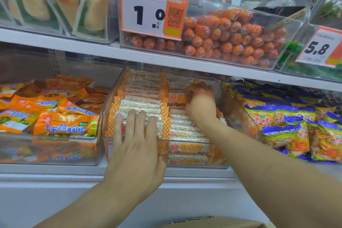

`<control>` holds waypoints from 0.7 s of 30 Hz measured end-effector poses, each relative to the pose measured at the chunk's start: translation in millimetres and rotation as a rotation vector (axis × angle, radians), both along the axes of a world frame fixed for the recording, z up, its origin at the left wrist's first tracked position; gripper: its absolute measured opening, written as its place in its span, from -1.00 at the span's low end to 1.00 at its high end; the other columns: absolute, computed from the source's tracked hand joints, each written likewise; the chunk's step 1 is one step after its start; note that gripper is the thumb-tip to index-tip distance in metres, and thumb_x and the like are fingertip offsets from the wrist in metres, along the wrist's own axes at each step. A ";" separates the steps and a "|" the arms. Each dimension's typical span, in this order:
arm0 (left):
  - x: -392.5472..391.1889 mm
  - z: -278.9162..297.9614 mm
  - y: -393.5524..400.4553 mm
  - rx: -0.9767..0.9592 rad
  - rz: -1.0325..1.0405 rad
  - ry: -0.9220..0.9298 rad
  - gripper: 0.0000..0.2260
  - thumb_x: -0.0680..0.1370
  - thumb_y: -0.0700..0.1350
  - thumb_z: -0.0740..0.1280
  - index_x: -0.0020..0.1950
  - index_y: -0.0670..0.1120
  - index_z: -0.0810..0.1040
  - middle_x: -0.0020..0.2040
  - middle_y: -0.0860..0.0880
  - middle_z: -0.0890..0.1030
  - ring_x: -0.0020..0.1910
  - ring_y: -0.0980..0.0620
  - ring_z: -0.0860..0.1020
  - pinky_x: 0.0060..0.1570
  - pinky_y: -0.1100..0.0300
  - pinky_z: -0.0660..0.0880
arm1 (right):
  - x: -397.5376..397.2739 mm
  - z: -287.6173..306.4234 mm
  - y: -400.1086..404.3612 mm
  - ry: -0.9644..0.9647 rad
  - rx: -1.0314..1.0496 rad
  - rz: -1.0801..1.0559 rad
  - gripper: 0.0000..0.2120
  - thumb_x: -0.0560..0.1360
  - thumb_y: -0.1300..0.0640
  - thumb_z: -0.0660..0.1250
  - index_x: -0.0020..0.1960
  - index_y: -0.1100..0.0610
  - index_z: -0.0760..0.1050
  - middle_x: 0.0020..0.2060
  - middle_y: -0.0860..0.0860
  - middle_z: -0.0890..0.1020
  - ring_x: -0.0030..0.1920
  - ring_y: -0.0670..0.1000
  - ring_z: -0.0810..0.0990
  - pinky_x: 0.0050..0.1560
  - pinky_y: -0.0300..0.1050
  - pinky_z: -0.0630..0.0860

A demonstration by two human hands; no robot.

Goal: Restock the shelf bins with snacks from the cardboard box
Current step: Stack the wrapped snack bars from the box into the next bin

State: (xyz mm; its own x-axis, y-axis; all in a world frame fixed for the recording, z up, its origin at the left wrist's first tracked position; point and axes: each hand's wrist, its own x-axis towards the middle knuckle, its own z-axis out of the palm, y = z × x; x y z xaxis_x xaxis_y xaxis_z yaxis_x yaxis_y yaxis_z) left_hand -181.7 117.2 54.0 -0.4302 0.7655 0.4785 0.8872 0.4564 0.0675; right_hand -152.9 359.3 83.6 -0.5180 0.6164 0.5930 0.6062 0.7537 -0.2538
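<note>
A clear plastic bin (238, 116) on the lower shelf holds two rows of puffed-rice snack bars (140, 96) in orange-checked wrappers. My left hand (135, 146) lies flat with fingers spread on the front of the left row, over the bin's front wall. My right hand (200, 102) reaches deeper into the bin, its fingers curled around a snack bar (176, 99) in the right row. A corner of the cardboard box (212, 222) shows at the bottom edge.
Left of it stands a bin of orange corn-sausage packs (55, 114), to the right a bin of blue-and-yellow snack bags (288, 126). The upper shelf carries a bin of orange sausages (231, 37), a "1.0" price tag (153, 9) and corn packs (55, 0).
</note>
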 end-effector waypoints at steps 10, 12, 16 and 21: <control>-4.9 -1.3 4.2 -0.017 0.040 0.034 -0.33 0.25 0.02 0.42 0.31 -0.21 0.43 0.30 -0.27 0.47 0.38 -0.35 0.37 0.39 -0.41 0.17 | 27.1 17.3 -16.3 -0.183 -0.187 0.095 -0.69 0.50 0.24 0.23 0.16 0.16 0.66 -0.02 0.13 0.71 -0.09 0.14 0.67 -0.03 -0.04 0.65; -8.9 3.3 4.0 0.004 0.040 0.003 -0.38 0.26 0.03 0.37 0.28 -0.16 0.45 0.28 -0.22 0.48 0.41 -0.31 0.34 0.42 -0.38 0.12 | 45.7 23.4 -31.3 -0.142 -0.194 0.173 -0.63 0.51 0.23 0.24 0.28 0.10 0.60 0.03 0.14 0.66 0.01 0.16 0.64 0.07 -0.01 0.60; -6.8 16.1 1.9 0.109 0.016 -0.095 -0.42 0.30 0.06 0.28 0.29 -0.14 0.47 0.26 -0.15 0.47 0.43 -0.25 0.28 0.45 -0.34 0.08 | 98.8 28.7 -69.2 0.056 -0.139 0.348 -0.78 0.48 0.24 0.35 0.11 0.09 0.62 -0.09 -0.05 0.60 -0.06 -0.04 0.59 0.04 -0.11 0.53; 25.3 45.6 5.2 0.394 -0.324 -0.117 -0.66 0.40 -0.11 0.27 0.16 -0.12 0.51 0.09 -0.03 0.50 0.13 -0.06 0.44 0.17 0.01 0.37 | 170.5 10.8 -120.3 0.234 -0.236 0.487 -0.79 0.45 0.34 0.40 -0.03 0.06 0.61 -0.21 -0.16 0.60 -0.23 -0.13 0.58 -0.18 -0.38 0.43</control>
